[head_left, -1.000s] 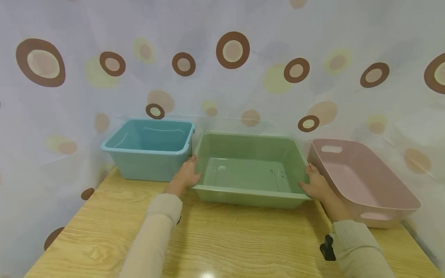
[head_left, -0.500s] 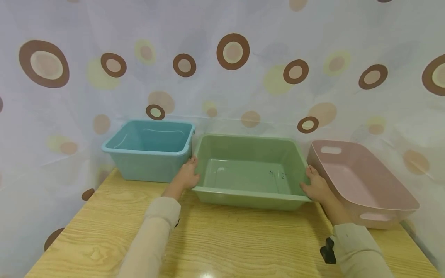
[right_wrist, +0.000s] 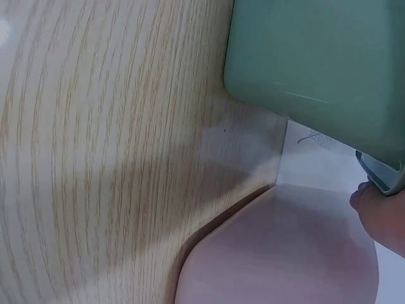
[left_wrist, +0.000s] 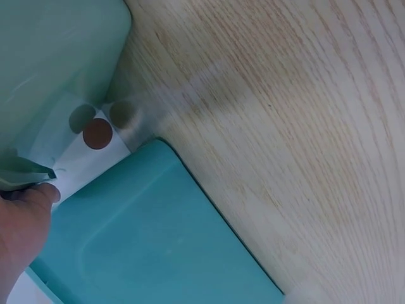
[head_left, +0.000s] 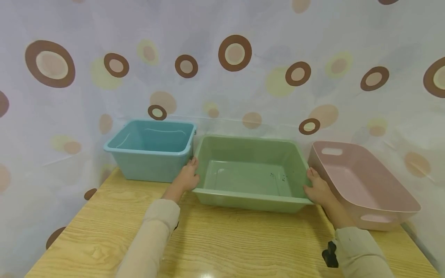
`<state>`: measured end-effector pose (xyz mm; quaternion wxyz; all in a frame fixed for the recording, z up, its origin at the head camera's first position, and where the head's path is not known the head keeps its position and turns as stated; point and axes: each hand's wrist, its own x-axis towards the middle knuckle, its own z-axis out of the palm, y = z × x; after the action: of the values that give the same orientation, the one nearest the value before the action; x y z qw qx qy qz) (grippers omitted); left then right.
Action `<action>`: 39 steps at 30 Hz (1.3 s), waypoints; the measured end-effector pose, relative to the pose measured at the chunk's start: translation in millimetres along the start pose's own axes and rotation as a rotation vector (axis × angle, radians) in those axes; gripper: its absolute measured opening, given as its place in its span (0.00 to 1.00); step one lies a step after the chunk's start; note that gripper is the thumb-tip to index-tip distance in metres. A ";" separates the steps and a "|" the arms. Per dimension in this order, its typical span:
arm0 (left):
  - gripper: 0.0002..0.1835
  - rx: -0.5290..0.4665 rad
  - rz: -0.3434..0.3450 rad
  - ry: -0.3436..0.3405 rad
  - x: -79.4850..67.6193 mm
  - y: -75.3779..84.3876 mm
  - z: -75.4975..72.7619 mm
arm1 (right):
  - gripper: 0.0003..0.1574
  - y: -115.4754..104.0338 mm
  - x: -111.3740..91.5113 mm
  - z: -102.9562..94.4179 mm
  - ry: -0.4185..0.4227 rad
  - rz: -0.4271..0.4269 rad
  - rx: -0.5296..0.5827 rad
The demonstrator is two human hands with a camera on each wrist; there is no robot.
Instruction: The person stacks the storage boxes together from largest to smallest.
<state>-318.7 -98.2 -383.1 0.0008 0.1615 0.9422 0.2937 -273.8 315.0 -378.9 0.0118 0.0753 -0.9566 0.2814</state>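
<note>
A shallow green plastic tub (head_left: 247, 177) stands in the middle of the wooden table, its open top facing up. My left hand (head_left: 185, 178) grips the tub's left rim, close to the blue bin beside it. On the opposite side, my right hand (head_left: 319, 189) holds the right rim, with the thumb toward the inside. In the left wrist view, fingertips of the left hand (left_wrist: 25, 221) curl under the green rim. The right wrist view has the right hand (right_wrist: 383, 215) with its fingertips beneath the rim's corner. Some fingers are hidden below the rim.
A deeper blue bin (head_left: 149, 164) stands left of the tub. To the right, a pink basket (head_left: 361, 181) with handle slots sits at an angle near the table's right edge. A white dotted sheet (head_left: 208, 92) hangs behind. The wooden table (head_left: 240, 243) extends toward me.
The head view has shifted slightly. My right thumb lies a little farther outward on the rim; the tub and my left hand stay in nearly the same place.
</note>
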 end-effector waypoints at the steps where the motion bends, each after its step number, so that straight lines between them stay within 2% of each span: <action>1: 0.31 -0.003 -0.002 0.002 -0.5 -0.2 0.2 | 0.41 -0.4 -0.3 0.2 -0.001 0.002 0.015; 6: 0.30 -0.021 0.004 0.012 -2.7 -0.8 0.7 | 0.37 -3.2 -2.6 1.0 -0.004 0.008 0.060; 18: 0.29 -0.012 0.010 0.034 -4.7 0.0 0.2 | 0.35 -6.1 -4.4 1.6 -0.002 0.003 0.068; 29: 0.29 -0.003 0.030 0.053 -4.3 -3.4 3.7 | 0.36 -4.3 -4.4 2.4 -0.012 -0.012 0.041; 39: 0.30 -0.006 0.028 0.039 -4.3 -4.0 3.0 | 0.35 -5.6 -4.8 1.7 -0.016 -0.029 0.017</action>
<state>-315.5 -101.0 -388.2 -0.0212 0.1690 0.9387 0.2998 -268.2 310.1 -377.6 0.0077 0.0912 -0.9530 0.2889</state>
